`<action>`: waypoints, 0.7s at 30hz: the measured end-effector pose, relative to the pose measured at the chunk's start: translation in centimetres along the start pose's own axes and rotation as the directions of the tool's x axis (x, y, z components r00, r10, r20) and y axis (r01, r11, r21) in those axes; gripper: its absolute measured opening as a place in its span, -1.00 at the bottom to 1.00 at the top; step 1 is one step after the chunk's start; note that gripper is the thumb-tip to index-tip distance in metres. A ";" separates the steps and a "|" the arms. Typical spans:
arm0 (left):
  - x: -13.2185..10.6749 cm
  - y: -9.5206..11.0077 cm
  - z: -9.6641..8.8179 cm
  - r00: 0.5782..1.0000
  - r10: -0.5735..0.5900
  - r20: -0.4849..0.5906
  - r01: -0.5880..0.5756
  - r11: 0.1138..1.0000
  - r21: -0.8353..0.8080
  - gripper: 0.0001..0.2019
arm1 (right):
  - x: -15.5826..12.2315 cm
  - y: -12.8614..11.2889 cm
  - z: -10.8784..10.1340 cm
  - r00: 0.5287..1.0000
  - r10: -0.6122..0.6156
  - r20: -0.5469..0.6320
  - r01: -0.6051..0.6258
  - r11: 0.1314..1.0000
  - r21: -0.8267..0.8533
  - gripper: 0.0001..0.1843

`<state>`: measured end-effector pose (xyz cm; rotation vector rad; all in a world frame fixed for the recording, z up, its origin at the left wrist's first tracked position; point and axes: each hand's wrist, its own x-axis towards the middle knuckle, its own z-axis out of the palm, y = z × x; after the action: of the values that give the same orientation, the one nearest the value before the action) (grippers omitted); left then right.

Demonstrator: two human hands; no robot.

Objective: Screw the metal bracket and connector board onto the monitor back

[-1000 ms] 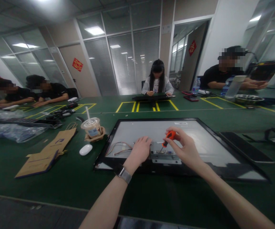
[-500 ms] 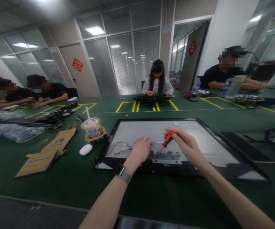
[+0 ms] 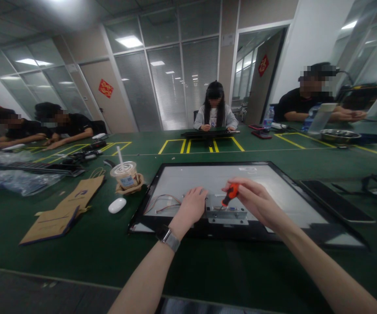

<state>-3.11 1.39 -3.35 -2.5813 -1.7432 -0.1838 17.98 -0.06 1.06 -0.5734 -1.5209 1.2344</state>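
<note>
Single head-worn view. Looks forward and down from the near side of the green tabletop (image 3: 96, 244). Forearms (image 3: 322, 270) rise from the bottom edge; left hand (image 3: 193, 205) and right hand (image 3: 253, 200) close by, just below mid-frame, at the flat panel (image 3: 214, 176). Wide field: uprights lean toward both sides. Seated person (image 3: 216, 115) faces camera across; glass partition (image 3: 165, 87) farther back, ceiling (image 3: 21, 22) along top left.

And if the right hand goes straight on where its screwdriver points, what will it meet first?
The screwdriver in the right hand would probably meet the metal bracket first; depth is unclear, so the tip may already touch it.
</note>
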 end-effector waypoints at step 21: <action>0.1 -0.1 0.2 1.000 -0.011 0.008 0.011 1.000 0.007 -0.60 | -0.2 -0.9 0.6 0.991 0.034 0.131 -0.036 0.999 0.013 -0.71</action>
<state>-3.12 1.49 -3.59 -2.5720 -1.7587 -0.1674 17.70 -0.85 1.85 -0.5192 -1.6146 1.3319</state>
